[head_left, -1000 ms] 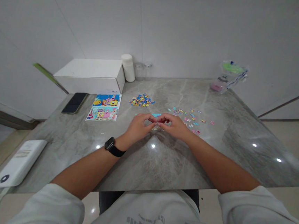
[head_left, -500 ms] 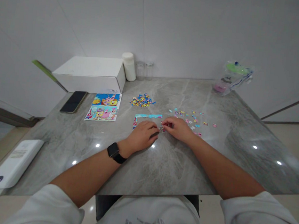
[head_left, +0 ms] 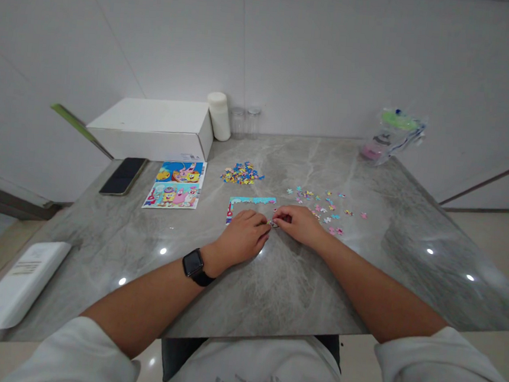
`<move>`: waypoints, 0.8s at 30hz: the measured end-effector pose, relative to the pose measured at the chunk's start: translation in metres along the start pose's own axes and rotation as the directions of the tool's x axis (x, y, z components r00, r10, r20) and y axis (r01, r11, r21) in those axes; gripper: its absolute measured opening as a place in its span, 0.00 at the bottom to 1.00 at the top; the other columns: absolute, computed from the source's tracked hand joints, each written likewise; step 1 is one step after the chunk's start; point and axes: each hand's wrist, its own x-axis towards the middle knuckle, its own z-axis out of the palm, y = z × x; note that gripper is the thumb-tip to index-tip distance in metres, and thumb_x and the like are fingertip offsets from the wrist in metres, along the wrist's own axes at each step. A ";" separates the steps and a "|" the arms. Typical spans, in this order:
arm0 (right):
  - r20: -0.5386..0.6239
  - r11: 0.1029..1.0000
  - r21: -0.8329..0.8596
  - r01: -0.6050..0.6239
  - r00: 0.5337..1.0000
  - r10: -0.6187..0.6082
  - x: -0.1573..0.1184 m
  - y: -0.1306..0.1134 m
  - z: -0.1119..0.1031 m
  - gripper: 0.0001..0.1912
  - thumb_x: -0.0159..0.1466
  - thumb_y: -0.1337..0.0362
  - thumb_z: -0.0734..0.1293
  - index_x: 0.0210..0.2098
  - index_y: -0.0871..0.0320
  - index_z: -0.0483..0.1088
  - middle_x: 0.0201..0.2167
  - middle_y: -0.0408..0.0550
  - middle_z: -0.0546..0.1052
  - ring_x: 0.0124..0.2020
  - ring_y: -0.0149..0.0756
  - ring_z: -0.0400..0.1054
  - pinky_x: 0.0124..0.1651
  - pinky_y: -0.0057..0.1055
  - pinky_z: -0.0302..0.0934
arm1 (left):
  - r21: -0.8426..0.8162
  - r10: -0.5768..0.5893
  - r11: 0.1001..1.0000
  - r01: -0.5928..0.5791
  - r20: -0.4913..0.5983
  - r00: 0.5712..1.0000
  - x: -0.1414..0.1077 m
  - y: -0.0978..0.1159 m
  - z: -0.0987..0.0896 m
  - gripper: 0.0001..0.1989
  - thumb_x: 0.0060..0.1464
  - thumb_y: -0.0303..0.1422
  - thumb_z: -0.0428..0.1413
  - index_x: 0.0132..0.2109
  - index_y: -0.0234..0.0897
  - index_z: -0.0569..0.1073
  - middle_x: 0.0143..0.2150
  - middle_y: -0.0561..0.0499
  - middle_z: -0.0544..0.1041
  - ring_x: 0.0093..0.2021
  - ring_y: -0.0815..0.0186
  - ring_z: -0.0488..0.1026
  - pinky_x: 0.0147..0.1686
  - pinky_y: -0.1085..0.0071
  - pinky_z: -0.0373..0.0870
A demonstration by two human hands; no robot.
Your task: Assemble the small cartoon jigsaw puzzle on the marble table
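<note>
A partly joined puzzle border point(head_left: 252, 200) with a light blue top edge lies mid-table. My left hand point(head_left: 247, 233), below it, rests on the table with fingers bent and close together, partly covering the border's lower side. My right hand point(head_left: 298, 223) pinches at a small puzzle piece point(head_left: 273, 223) at the border's lower right, right beside my left fingertips. Loose pink, blue and yellow pieces point(head_left: 324, 209) are scattered right of my right hand. A heap of puzzle pieces point(head_left: 242, 173) sits behind the border. What lies under my left fingers is hidden.
Left of the heap is a printed picture sheet point(head_left: 175, 185), beside a phone point(head_left: 124, 176). Behind stand a white box point(head_left: 153, 128), a white bottle point(head_left: 219, 116) and two clear glasses point(head_left: 245, 123). A plastic bag point(head_left: 393, 138) is back right; a white device point(head_left: 18, 286) lies front left.
The view has shifted slightly. My right fingers have moved a little down and closer to my left fingertips; my left hand stays nearly in place.
</note>
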 end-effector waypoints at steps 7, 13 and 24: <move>-0.011 0.997 -0.074 0.017 1.000 -0.018 0.002 -0.004 0.003 0.05 0.67 0.67 0.71 0.37 0.55 0.82 0.32 0.44 0.82 0.32 0.33 0.70 0.38 0.29 0.57 | 0.026 0.002 1.000 -0.003 0.030 1.000 0.000 0.002 0.000 0.13 0.70 0.33 0.56 0.55 0.36 0.80 0.51 0.43 0.80 0.53 0.54 0.75 0.57 0.55 0.73; -0.016 0.993 -0.116 0.024 1.000 -0.026 0.004 -0.007 0.004 0.05 0.67 0.67 0.71 0.37 0.55 0.82 0.32 0.44 0.81 0.33 0.34 0.70 0.38 0.30 0.56 | 0.022 -0.006 1.000 0.005 0.039 0.999 0.001 0.001 -0.001 0.13 0.69 0.32 0.56 0.57 0.36 0.79 0.52 0.43 0.81 0.53 0.54 0.76 0.59 0.54 0.73; -0.025 0.976 -0.212 0.037 0.999 -0.044 0.005 -0.008 0.005 0.04 0.67 0.67 0.72 0.38 0.55 0.82 0.33 0.46 0.81 0.36 0.36 0.71 0.41 0.31 0.57 | 0.029 -0.017 0.999 0.016 0.040 0.999 0.001 0.002 0.000 0.16 0.68 0.33 0.57 0.60 0.36 0.77 0.52 0.42 0.80 0.53 0.53 0.74 0.57 0.53 0.72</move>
